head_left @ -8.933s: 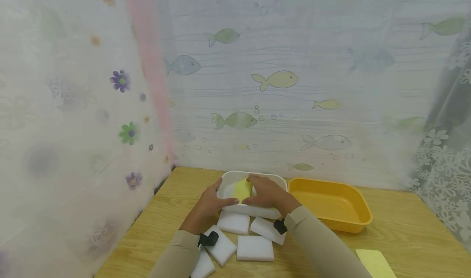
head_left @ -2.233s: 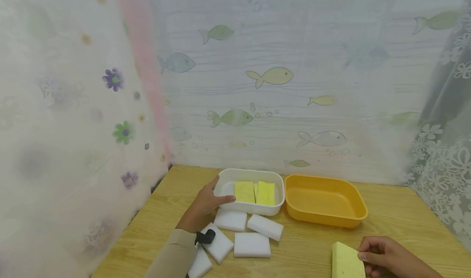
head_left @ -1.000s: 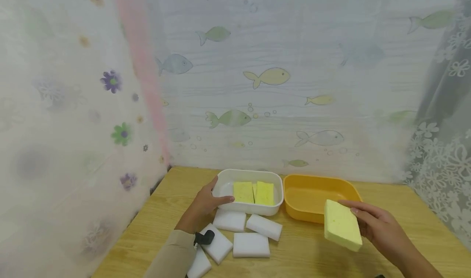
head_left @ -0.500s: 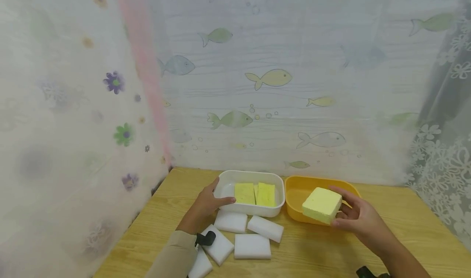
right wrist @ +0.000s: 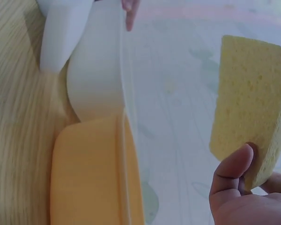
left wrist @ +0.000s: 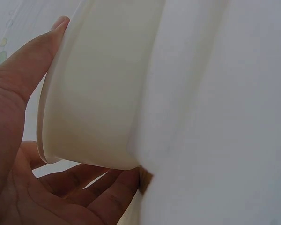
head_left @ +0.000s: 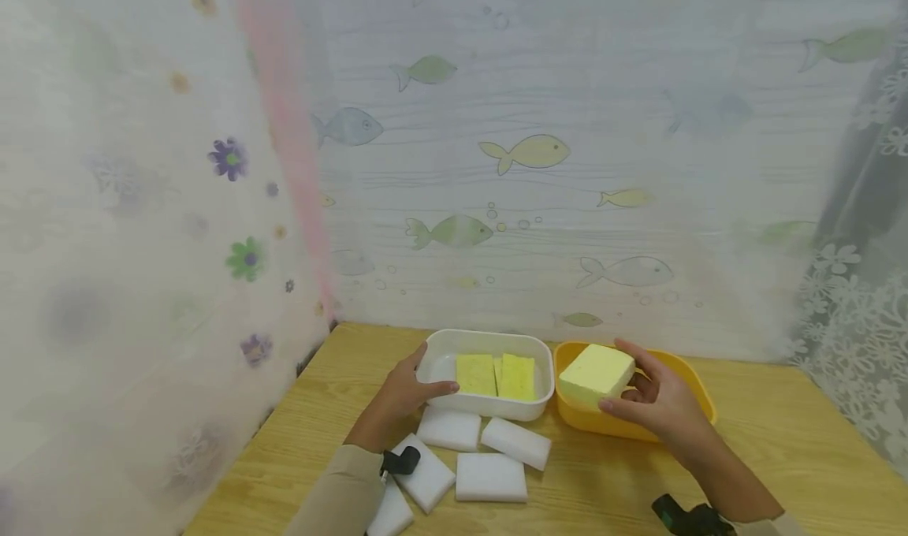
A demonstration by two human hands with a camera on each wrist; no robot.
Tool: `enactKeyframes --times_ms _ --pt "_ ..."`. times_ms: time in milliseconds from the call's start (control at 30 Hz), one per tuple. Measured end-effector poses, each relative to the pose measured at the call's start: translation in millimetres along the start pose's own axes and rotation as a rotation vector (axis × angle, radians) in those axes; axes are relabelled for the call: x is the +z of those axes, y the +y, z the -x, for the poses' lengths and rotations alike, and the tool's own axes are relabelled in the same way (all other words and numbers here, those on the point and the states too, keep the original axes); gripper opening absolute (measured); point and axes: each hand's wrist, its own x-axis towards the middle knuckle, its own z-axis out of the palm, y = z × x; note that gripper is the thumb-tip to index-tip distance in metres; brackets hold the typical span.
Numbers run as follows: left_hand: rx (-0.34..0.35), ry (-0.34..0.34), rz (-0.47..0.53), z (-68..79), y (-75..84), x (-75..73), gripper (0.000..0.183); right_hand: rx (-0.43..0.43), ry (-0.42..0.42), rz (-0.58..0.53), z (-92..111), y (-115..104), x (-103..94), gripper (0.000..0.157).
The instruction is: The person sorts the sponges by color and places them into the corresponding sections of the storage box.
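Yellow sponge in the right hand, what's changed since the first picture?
The right hand let go of another sponge in the white tub, took this yellow sponge from the table and lifted it leftward to the orange tub. The left hand stayed on the white tub; the white blocks stayed put.

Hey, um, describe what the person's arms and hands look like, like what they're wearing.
The left hand and right hand are bare, with no gloves. The left sleeve and right sleeve are both plain beige. A small black device sits at the left wrist and another at the right.
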Motion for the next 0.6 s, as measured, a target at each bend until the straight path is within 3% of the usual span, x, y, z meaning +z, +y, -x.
enactKeyframes --times_ms 100,333,600 --pt "-0.001 0.004 -0.009 0.0 0.9 0.7 0.123 -0.018 0.021 0.049 -5 -2 4.8 0.093" --pt "-0.003 -0.002 -0.006 1.7 4.4 0.9 0.128 -0.131 -0.021 0.134 -19 -1 13.4 0.083" --pt "-0.010 -0.008 -0.018 5.2 6.1 0.6 0.119 -0.157 -0.059 0.104 -34 3 23.0 0.074"
